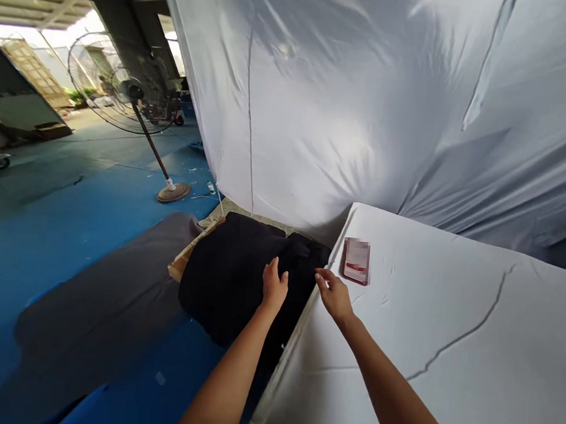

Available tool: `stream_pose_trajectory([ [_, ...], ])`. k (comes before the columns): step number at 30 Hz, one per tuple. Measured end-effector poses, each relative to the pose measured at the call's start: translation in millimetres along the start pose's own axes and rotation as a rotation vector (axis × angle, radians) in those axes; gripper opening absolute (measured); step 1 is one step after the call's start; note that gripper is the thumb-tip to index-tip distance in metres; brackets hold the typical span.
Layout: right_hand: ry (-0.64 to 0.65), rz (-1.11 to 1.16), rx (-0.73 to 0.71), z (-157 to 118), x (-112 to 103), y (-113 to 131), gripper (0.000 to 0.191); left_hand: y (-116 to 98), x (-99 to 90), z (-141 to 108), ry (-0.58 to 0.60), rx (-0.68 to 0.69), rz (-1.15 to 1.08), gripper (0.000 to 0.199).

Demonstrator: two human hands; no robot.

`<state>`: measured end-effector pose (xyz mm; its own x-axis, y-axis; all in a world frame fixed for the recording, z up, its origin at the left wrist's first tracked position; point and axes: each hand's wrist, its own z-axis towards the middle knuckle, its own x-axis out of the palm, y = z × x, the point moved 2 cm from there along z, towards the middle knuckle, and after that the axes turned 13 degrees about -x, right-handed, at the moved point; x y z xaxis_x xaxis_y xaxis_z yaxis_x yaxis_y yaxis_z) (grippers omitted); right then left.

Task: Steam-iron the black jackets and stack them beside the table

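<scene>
nearest us, our two bare forearms reach forward toward a black cloth bundle [230, 266], which we take as our landmark. our left hand [274, 288] is over the bundle, its fingers parted from the thumb with nothing between them; whether it touches the cloth we cannot tell. our right hand [335, 299] is at the bundle's right side, over the edge of the white worktop [421, 262]. its fingers are bent, with thumb and forefinger close; we cannot tell whether this grip pinches anything.

the worktop stands just right of the bundle. on it, near the bundle, lies a small red-edged item [356, 261], its face blurred out. a brown strip [179, 267] runs along the bundle's left side, and dark grey cloth [103, 309] spreads beyond that over the blue floor [21, 230].

to handle the black cloth well, we would judge it best to grasp a broad fold with both hands, lift evenly, and keep it clear of the worktop's edge and the small item.

behind the bundle hangs a tall white sheet [310, 109]; farther off, beyond its left side, stands a fan [134, 89].
</scene>
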<state>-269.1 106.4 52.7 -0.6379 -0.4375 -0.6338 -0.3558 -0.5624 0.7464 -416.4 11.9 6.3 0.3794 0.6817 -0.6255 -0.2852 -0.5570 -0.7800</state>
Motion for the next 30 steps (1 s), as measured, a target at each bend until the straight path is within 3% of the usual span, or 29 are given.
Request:
stream_pose_trajectory([
  [3,0.044,-0.125,-0.062,47.8,33.6,3.2,0.039,16.4,5.5,49.7,0.09,-0.017,0.109,0.057],
  [7,0.152,-0.31,-0.033,100.2,69.7,-12.3,0.044,37.3,11.2,101.2,0.149,-0.143,0.178,0.066],
  [11,0.243,-0.351,0.24,138.1,89.3,-36.9,0.065,47.0,9.2,139.5,0.208,-0.24,0.131,0.084],
  [14,0.323,-0.302,0.472,158.5,100.6,-47.9,0.085,45.8,9.4,162.2,0.282,-0.413,0.11,0.102],
  [17,0.443,-0.225,0.46,168.3,121.8,-43.3,0.073,38.6,18.7,180.1,0.343,-0.606,0.105,0.114],
  [20,0.532,-0.151,0.269,161.9,147.7,-26.3,0.052,31.0,36.2,192.4,0.341,-0.74,0.123,0.123],
  [23,0.629,-0.076,0.106,146.3,160.9,-13.7,0.045,31.8,50.1,197.1,0.281,-0.825,0.312,0.126],
  [26,0.697,-0.029,0.058,138.9,153.2,-17.0,0.041,42.1,50.7,195.2,0.228,-0.791,0.47,0.114],
  [30,0.508,-0.103,0.1,146.0,128.7,-34.5,0.048,57.5,36.5,185.1,0.21,-0.642,0.393,0.089],
])
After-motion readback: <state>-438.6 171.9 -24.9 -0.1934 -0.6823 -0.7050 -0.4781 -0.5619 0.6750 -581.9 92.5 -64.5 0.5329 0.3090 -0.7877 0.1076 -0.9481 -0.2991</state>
